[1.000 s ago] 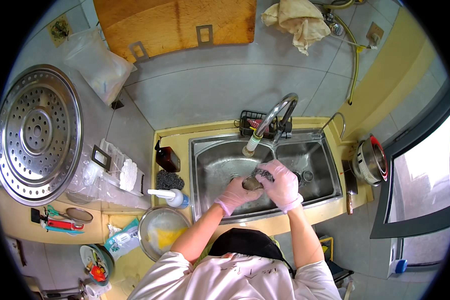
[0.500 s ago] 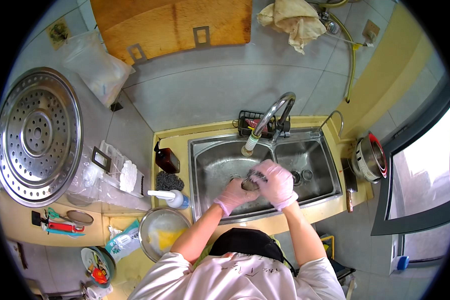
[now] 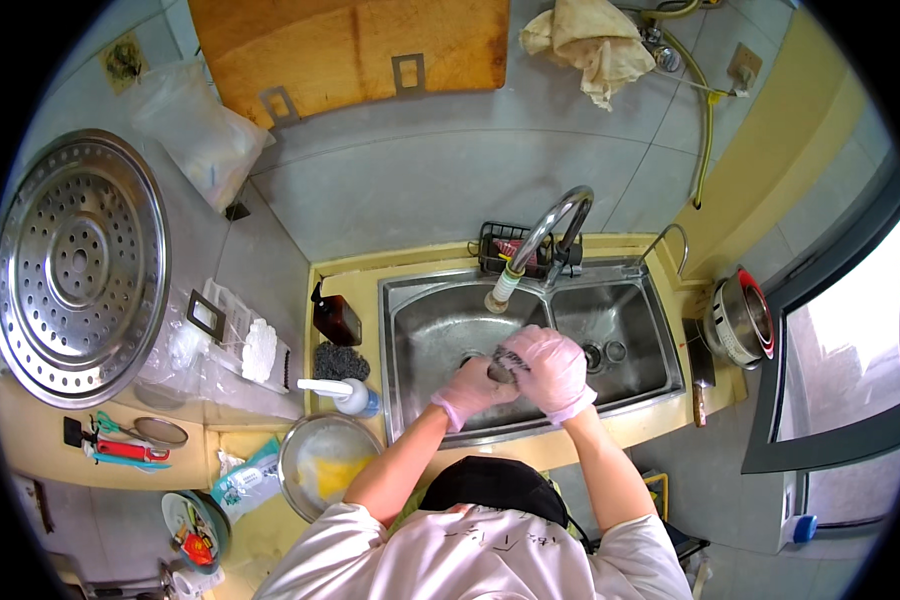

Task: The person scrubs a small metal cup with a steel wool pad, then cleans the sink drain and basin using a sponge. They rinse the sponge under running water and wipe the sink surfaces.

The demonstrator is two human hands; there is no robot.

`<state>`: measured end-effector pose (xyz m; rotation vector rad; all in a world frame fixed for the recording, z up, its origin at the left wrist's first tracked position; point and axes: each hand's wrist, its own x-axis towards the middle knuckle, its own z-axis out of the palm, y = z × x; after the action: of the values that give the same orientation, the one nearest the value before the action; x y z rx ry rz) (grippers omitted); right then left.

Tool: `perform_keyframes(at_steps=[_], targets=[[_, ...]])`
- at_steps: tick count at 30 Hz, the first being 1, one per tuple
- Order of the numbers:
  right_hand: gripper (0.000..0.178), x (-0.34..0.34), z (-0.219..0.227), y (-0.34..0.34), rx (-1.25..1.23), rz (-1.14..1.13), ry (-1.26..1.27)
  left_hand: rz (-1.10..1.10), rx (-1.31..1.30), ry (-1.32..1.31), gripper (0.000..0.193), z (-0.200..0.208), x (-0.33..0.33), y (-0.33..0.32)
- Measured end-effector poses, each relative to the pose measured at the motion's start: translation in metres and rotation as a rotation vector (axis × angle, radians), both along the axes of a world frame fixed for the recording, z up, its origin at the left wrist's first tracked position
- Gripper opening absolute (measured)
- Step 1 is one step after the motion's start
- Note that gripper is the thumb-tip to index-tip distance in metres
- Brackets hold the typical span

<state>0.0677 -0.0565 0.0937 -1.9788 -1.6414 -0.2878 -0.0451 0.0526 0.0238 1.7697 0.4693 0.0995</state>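
Note:
Over the double-bowl steel sink (image 3: 395,330) my gloved hands meet above its near part. My left hand (image 3: 471,388), in a thin pink glove, is closed round a small dark greyish rounded object (image 3: 500,373); its kind I cannot make out. My right hand (image 3: 553,372), gloved the same way, is closed and pressed against that object from the right. A grey, bristly-looking scrubber (image 3: 511,358) shows under its fingers, mostly hidden by the glove. Above the hands arches the faucet (image 3: 545,240), its spout over the left bowl.
Left of the sink stand a brown pump bottle (image 3: 336,320), a dark scouring pad (image 3: 339,362), a white spray bottle (image 3: 345,396) and a metal basin (image 3: 295,470) with something yellow inside. On the right lie a cleaver (image 3: 701,375) and stacked bowls (image 3: 738,318).
My right hand has shifted slightly down against the object. The left hand keeps its grip, and the whole view has moved a little.

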Motion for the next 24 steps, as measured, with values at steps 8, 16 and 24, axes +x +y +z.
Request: perform_keyframes(at_steps=[8,16,24], targets=[[0.019,-0.011,0.011,0.001,-0.067,0.031,-0.047,-0.028,-0.018,0.063,0.033,-0.010,0.000,0.006],[0.030,0.006,-0.043,-0.026,0.212,-0.149,1.234,-0.007,-0.703,-0.165,0.045,0.019,-0.006,0.006],[0.035,-0.007,-0.040,-0.024,0.339,-0.122,1.500,0.108,-0.351,-0.177,0.071,0.018,0.004,0.014]])
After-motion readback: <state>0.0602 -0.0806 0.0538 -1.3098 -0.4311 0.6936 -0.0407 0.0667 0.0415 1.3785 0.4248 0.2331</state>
